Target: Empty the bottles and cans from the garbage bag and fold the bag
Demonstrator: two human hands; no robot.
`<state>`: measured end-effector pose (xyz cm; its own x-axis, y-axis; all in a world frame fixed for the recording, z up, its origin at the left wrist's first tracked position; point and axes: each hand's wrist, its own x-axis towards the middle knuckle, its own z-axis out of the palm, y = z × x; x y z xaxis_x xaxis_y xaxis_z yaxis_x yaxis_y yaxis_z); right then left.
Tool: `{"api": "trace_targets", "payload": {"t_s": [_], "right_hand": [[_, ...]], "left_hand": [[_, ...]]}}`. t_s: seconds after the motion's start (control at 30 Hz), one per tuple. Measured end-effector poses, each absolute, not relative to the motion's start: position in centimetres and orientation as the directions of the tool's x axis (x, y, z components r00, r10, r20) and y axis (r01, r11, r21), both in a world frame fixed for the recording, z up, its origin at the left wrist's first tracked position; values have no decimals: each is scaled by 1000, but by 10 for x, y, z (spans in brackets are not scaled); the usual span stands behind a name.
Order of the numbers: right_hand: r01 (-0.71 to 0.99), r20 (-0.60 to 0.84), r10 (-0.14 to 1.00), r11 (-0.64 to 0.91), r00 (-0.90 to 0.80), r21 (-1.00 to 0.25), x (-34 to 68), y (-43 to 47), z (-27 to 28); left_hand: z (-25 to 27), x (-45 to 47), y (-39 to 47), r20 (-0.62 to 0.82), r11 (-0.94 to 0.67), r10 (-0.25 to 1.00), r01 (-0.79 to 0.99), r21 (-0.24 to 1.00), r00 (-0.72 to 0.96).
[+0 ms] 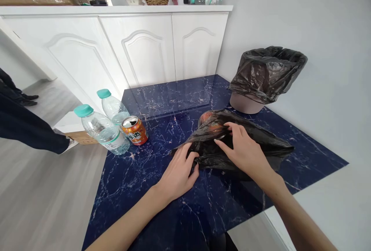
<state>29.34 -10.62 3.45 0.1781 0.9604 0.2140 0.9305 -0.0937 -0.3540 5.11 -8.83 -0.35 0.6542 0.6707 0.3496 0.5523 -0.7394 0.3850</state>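
A crumpled black plastic bag [261, 142] lies on the dark blue marble table [174, 100], with something orange showing through its top. My left hand [178, 173] pinches the bag's near left edge. My right hand [246, 150] rests flat on top of the bag, fingers spread and pointing left. Left of the bag stand two clear water bottles with teal caps [100, 129] [114, 108] and an opened orange drink can [135, 130], lying tilted against them.
A small bin lined with a black bag [265, 77] stands at the table's far right by the wall. White cabinets [145, 46] run behind, with a wicker basket on top. A person's dark-clad legs [26, 127] are at the left.
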Motion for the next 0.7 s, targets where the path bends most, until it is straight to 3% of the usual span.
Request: {"api": "trace_targets", "payload": {"t_s": [0.23,0.43,0.7], "right_hand": [[933,92,973,-174,212,-314,290,-120,26],[922,225,959,-76,172,-379,295,-99,18],[911,179,956,-151,233,-383,272,-67,27]], "left_hand": [[-4,50,-88,362,-755,655,566,330,663],[-4,51,-88,363,-753,658,563,340,660],[-5,50,-87,362,-753,658,560,345,661]]}}
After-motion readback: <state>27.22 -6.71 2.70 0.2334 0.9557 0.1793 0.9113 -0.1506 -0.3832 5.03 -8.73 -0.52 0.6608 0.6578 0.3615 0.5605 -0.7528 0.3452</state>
